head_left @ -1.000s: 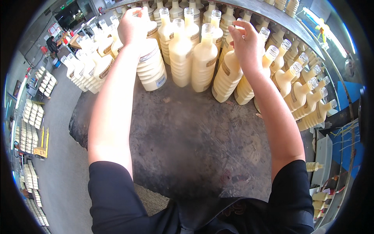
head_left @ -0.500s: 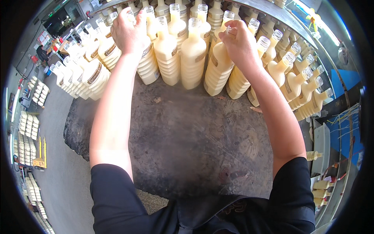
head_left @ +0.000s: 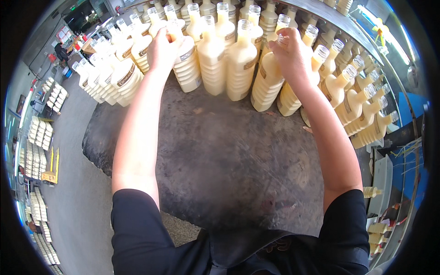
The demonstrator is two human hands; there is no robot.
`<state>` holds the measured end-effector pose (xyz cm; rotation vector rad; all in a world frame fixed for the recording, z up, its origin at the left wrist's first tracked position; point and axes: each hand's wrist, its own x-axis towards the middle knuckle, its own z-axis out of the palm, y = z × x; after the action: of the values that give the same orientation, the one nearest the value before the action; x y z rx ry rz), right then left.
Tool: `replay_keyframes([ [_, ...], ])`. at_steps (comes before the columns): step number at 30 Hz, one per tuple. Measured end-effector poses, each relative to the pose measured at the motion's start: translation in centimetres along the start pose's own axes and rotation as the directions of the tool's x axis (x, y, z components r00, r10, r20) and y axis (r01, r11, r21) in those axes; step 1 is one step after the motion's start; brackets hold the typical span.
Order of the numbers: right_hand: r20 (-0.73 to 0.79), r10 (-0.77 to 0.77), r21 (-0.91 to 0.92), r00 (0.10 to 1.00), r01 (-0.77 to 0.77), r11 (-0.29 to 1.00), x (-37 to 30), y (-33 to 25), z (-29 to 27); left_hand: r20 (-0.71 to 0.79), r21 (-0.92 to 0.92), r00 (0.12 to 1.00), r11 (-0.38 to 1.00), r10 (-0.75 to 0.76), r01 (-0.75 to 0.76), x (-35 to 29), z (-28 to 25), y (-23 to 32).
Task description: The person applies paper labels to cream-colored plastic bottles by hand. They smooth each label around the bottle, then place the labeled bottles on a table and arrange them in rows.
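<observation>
Cream-coloured bottles with clear necks and ribbed bodies stand upright in tight rows at the far side of the dark table. My left hand is closed round the neck of a front-row bottle, with its thumb and fingers hiding most of that neck. Farther right, my right hand pinches the neck of another front bottle, which rests on the table. Between my hands stand two more front bottles, one of them a plain-shouldered bottle with a brown label.
More bottles fan out at the right, and labelled bottles crowd the left. A metal ledge runs behind the rows. Stacked bottles line the left floor, near a yellow hand truck. A person stands far back left.
The view has shifted, so the bottles appear farther right. My left hand sits somewhat lower against the bottles; my right hand keeps its place at the same neck.
</observation>
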<state>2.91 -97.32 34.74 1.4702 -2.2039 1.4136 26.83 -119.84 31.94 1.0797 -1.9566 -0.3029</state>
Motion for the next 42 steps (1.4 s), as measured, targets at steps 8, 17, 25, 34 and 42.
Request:
replay_keyframes([
  [8, -0.064, -0.210, 0.161, 0.976, 0.217, 0.963, -5.1, -2.1, -4.0, 0.109, -0.314, 0.993, 0.949, 0.042, -0.006, 2.8, 2.1, -7.8],
  [17, 0.073, -0.328, 0.075, 0.942, 0.323, 0.943, -17.7, 5.4, -21.7, -0.248, -0.379, 0.947, 0.879, 0.204, -0.288, -5.6, -1.0, 6.3],
  [25, -0.338, 0.437, -0.144, 0.834, -0.504, 0.851, -42.3, 20.7, -41.2, -0.084, -0.537, 0.825, 0.672, 0.559, -0.510, -20.0, 3.8, 35.6],
  [34, -0.997, -0.066, -0.073, 0.049, -0.893, 0.444, -67.4, 30.8, -75.7, 0.243, -0.906, 0.392, 0.352, 0.888, -0.236, -38.2, 16.9, 62.7],
  [42, -0.957, 0.208, -0.158, 0.201, -0.966, 0.205, -72.0, 40.4, -89.4, 0.561, -0.813, 0.009, 0.553, 0.828, -0.184, -54.6, 35.7, 77.5],
])
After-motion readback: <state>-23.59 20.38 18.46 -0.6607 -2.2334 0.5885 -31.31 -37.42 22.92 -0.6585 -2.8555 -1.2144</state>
